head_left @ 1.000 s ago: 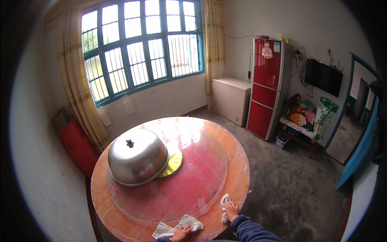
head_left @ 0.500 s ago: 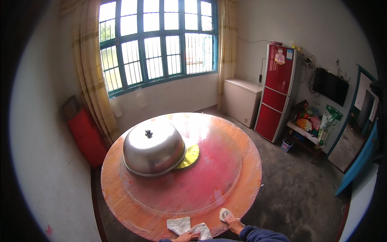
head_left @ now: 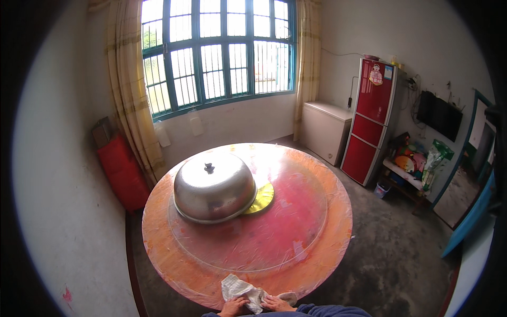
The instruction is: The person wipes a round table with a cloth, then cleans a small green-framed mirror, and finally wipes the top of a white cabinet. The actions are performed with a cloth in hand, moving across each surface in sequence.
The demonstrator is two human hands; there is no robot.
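Bare left hand [head_left: 234,306] and bare right hand [head_left: 278,303] touch a crumpled, whitish fabric cloth [head_left: 242,290] lying mainly between them; whether either grips it cannot be told. Beneath lies a round, orange-and-red, film-covered table [head_left: 330,248]; farther off, a domed, silver metal cover [head_left: 214,190] partly hides a shiny yellow disc [head_left: 263,199].

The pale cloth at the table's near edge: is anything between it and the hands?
Nothing visible is: the left hand and right hand both appear to touch the pale cloth directly. The silver dome cover stands farther back on the round table, clear of them.
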